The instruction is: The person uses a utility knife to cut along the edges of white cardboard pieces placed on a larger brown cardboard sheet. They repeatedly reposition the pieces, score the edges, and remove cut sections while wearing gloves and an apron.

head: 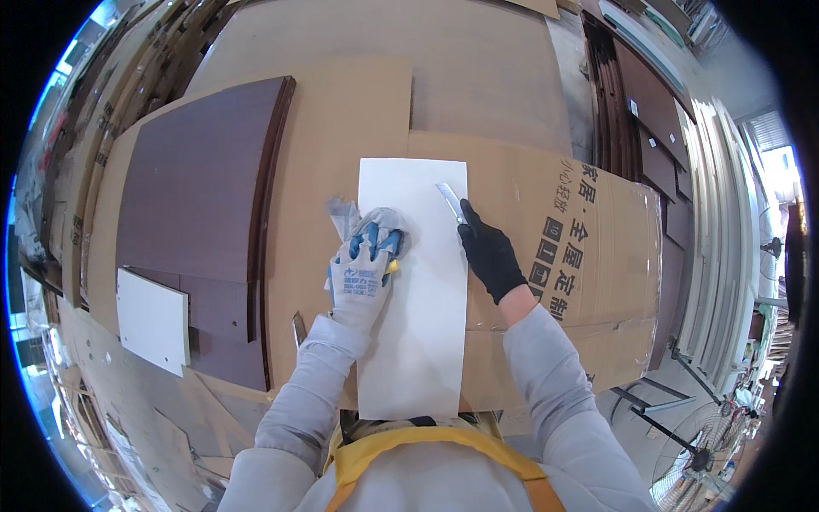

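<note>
A long white panel (422, 288) lies lengthwise before me on cardboard (499, 192). My left hand (363, 269), in a white and blue work glove, presses a crumpled grey cloth (384, 221) onto the panel's left edge. A small yellow thing (393, 266) shows beside that glove; what it is, I cannot tell. My right hand (489, 253), in a black glove, grips a utility knife (450, 198), its blade end pointing up and left over the panel's right part. Whether the blade touches the panel cannot be told.
Dark brown panels (192, 185) are stacked at left, with a small white board (152, 320) on their near end. A metal object (299, 329) lies by my left forearm. More brown panels (652, 115) and white panels (716, 243) stand at right. A fan (700, 457) is at lower right.
</note>
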A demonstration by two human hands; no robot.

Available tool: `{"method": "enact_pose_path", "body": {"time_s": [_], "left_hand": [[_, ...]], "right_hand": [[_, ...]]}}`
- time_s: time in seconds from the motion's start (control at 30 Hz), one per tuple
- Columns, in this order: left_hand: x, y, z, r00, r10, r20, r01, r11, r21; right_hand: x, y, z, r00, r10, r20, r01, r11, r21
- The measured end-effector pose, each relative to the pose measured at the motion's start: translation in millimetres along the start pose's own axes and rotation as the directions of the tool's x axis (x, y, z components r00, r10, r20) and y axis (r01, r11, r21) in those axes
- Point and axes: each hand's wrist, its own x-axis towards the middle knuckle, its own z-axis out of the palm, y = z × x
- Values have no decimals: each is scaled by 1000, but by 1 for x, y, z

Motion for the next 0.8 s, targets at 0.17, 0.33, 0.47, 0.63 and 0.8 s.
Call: {"method": "enact_pose_path", "body": {"time_s": [0.17, 0.33, 0.47, 0.63, 0.8], "left_hand": [[-13, -8, 6, 997, 36, -70, -40, 998, -58], [-27, -17, 5, 999, -28, -22, 25, 990, -138], [-31, -25, 6, 999, 23, -29, -28, 982, -186], [-28, -30, 13, 987, 62, -148, -105, 949, -297], [-30, -34, 12, 973, 67, -223, -141, 930, -340]], "right_hand": [[2, -11, -5, 916, 59, 396, 57, 960, -276], [11, -41, -12, 954, 24, 299, 38, 979, -200], [17, -47, 4, 953, 133, 272, -57, 961, -272], [17, -27, 22, 950, 24, 312, 39, 980, -193], [32, -20, 25, 941, 332, 64, -306, 916, -259]]}}
